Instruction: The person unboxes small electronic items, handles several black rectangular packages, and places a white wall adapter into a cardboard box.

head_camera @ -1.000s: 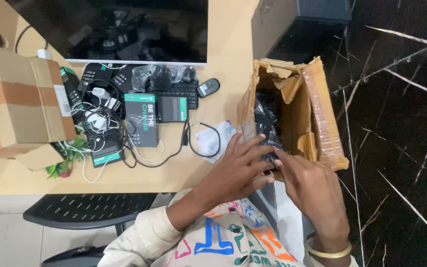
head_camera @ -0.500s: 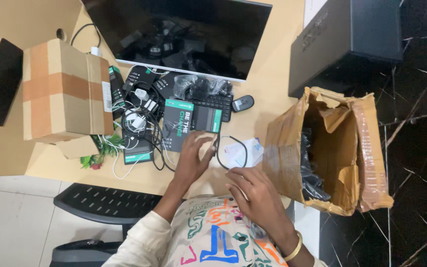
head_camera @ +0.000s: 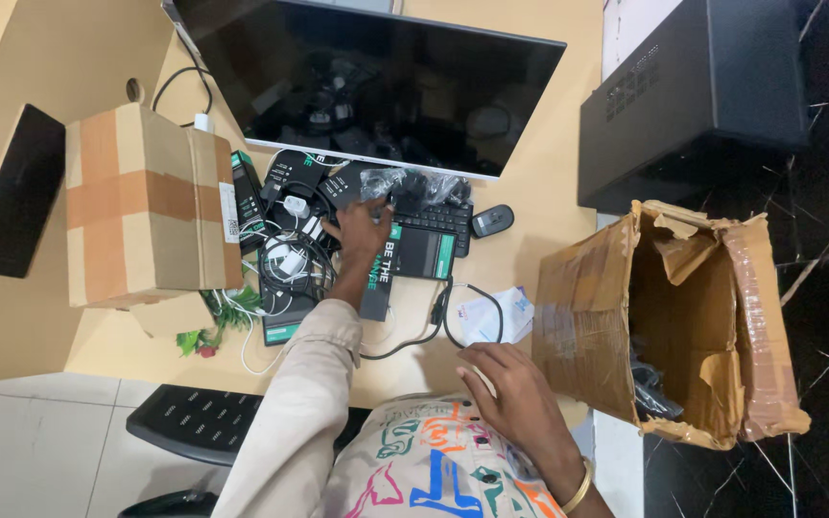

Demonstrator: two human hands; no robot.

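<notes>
1. Two hands work over the bench (head_camera: pixel 530 206). The right hand (head_camera: pixel 510 384) rests nearest, at the bench's front edge, fingers loosely spread and holding nothing, just beside a torn carton (head_camera: pixel 683 326).
2. Dark bagged items (head_camera: pixel 652 395) lie low inside that carton.
3. A white packet (head_camera: pixel 496 315) and a black cable loop (head_camera: pixel 453 321) lie just beyond the right hand.
4. The left hand (head_camera: pixel 362 230) reaches farther out, fingers curled onto the far end of a dark box (head_camera: pixel 381 278) beside tangled chargers (head_camera: pixel 285 249); whether it grips is unclear.
5. Past it lie a keyboard (head_camera: pixel 438 219), mouse (head_camera: pixel 493 221) and monitor (head_camera: pixel 376 86).
6. A taped carton (head_camera: pixel 141 206) stands to the left.
</notes>
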